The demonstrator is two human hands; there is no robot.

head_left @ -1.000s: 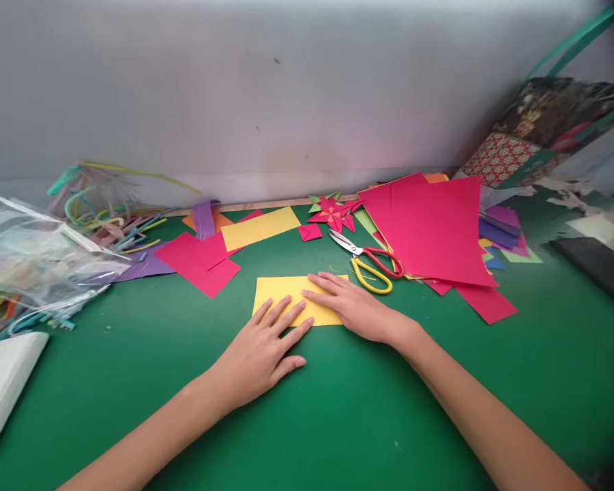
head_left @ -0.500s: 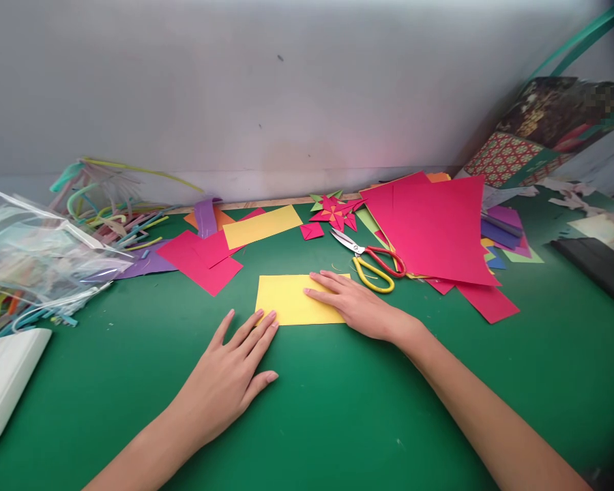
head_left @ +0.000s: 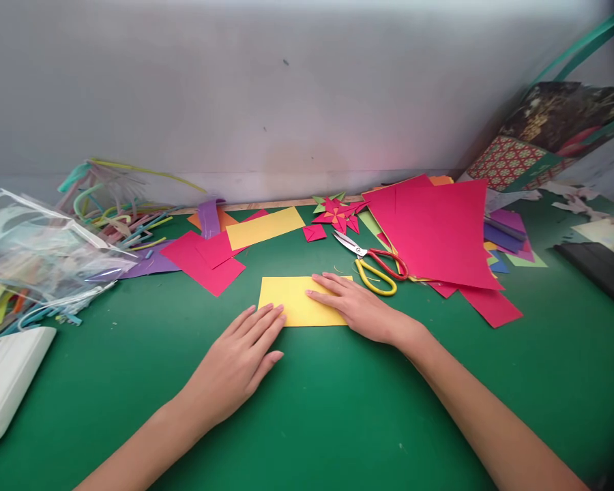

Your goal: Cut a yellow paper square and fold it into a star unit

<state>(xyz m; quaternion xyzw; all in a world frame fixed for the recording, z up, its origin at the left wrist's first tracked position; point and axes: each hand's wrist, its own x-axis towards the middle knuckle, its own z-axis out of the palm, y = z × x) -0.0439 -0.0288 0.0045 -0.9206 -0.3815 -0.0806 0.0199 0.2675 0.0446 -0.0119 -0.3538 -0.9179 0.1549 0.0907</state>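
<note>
A yellow paper rectangle [head_left: 297, 290] lies flat on the green tabletop [head_left: 327, 402] in front of me. My left hand [head_left: 243, 354] rests with fingers stretched out, its fingertips on the paper's lower left corner. Across the paper's right end lies my right hand [head_left: 358, 305], also flat, its fingers pointing left. Just beyond that hand are scissors [head_left: 371, 261] with one red and one yellow handle, blades slightly apart. A small folded red paper square [head_left: 314, 232] and a red and green paper flower [head_left: 339, 211] sit farther back.
Large red sheets [head_left: 440, 232] are stacked at the back right. Another yellow strip [head_left: 266, 228] overlaps red pieces [head_left: 205, 262] at the back left. A clear plastic bag [head_left: 46, 239] with colourful strips and a white object [head_left: 15, 382] stand left. On the right are a black object [head_left: 593, 273] and a patterned bag [head_left: 522, 164].
My left hand's fingers have drawn closer together and slid slightly right and up onto the yellow paper's corner. My right hand stays in place on the paper. The view has shifted slightly.
</note>
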